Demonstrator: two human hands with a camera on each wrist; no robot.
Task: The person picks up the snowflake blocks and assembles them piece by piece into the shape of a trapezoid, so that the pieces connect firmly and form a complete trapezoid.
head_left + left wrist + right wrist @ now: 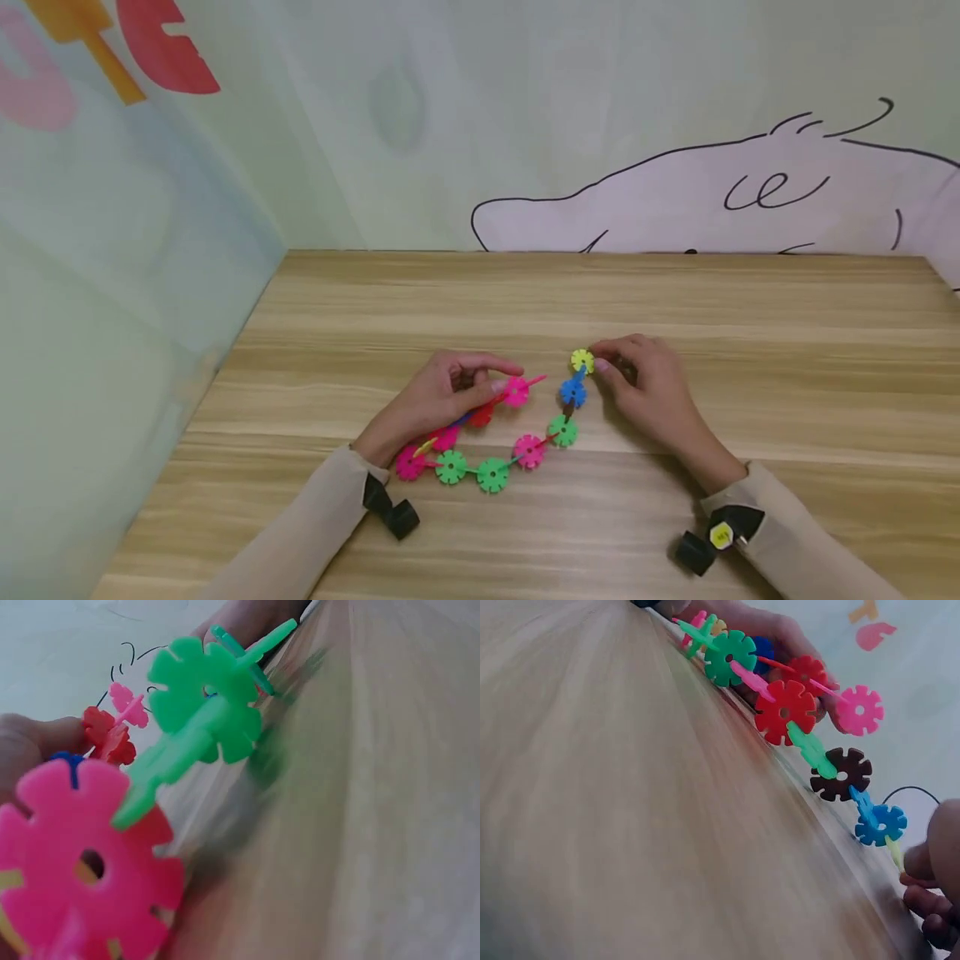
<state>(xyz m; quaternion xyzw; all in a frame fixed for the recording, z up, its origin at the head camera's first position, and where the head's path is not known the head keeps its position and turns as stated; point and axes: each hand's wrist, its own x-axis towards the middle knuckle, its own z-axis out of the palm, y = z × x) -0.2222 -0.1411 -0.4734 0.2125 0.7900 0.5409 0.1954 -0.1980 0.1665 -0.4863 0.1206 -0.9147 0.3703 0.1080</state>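
A chain of notched plastic snowflake discs in several colours curves between the two hands, with green discs (492, 475) at its near bend. My left hand (442, 396) holds one end of it between thumb and index finger, by a pink disc (516, 391) and a red disc (807, 671). The other end is a yellow disc (582, 361), which the thumb and fingers of my right hand (654, 396) pinch. Below the yellow disc come a blue disc (881, 824) and a brown disc (841, 775). The two ends stand apart. A large pink disc (82, 862) fills the near part of the left wrist view.
The wood-grain table (360, 308) lies under both hands. Pale printed wall sheets (420, 125) rise at its back and left edges. Each wrist wears a black camera strap, the left one (390, 507) close to the chain.
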